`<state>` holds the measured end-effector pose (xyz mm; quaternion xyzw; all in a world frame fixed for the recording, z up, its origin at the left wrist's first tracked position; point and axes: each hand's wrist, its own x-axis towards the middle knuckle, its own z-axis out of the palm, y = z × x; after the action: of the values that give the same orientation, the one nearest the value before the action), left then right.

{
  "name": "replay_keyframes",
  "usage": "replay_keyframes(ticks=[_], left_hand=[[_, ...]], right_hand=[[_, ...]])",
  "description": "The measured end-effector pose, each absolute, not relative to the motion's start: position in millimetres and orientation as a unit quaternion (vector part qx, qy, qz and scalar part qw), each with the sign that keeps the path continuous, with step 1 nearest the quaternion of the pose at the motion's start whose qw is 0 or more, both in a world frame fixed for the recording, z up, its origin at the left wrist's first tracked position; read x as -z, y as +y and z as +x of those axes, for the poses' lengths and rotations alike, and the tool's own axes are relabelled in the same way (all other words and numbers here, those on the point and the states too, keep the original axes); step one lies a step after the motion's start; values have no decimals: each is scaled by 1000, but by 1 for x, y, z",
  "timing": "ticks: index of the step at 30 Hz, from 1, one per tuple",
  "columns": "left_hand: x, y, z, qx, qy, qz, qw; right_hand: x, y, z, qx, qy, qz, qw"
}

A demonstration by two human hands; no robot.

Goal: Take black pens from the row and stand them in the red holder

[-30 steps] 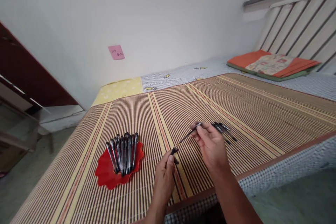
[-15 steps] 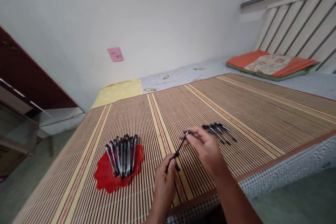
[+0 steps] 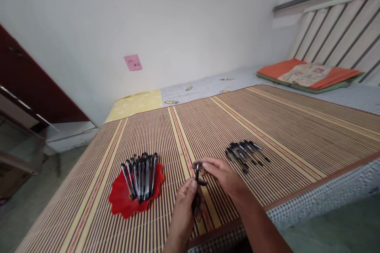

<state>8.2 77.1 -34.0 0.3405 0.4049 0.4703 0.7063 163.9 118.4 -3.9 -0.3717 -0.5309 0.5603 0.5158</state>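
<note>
Upright in my left hand (image 3: pixel 185 207), closed around its lower part, is a black pen (image 3: pixel 197 176). Its bright metal tip points up. My right hand (image 3: pixel 224 176) pinches at that tip, thumb and forefinger together, and dark smudges show on its fingertips. Most of the pen's lower end is hidden by my left fingers. Right of my hands several black-and-clear pens (image 3: pixel 243 152) lie in a slanting row on the mat. To the left, a bundle of capped pens (image 3: pixel 142 176) rests in a red scalloped dish (image 3: pixel 121 201).
A striped bamboo mat (image 3: pixel 97 178) covers the bed, its brown-bound edge (image 3: pixel 297 187) running along the near right. Folded orange cloth (image 3: pixel 282 69) lies at the back right by a white slatted headboard (image 3: pixel 329 27). A pink note (image 3: pixel 133 62) is stuck to the wall.
My right hand has come down and left toward my left hand. The thin dark refill between them has gone down into the pen barrel, leaving less showing. The loose pens at right are less covered.
</note>
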Motion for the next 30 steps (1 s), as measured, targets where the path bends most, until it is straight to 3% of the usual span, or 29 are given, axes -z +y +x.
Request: replay_keyframes(ticks=[14,21,30], left_hand=[[41,75,11,-449,427,340,708],[30,77,15,-517,407,295,692],[31,75,14,-464,435,381,671]], right_hand=[[9,119,151,-634,-448,-319,544],[19,120,150,-658,-447,-306,523],[24,121,157,-676,-415,-301,530]])
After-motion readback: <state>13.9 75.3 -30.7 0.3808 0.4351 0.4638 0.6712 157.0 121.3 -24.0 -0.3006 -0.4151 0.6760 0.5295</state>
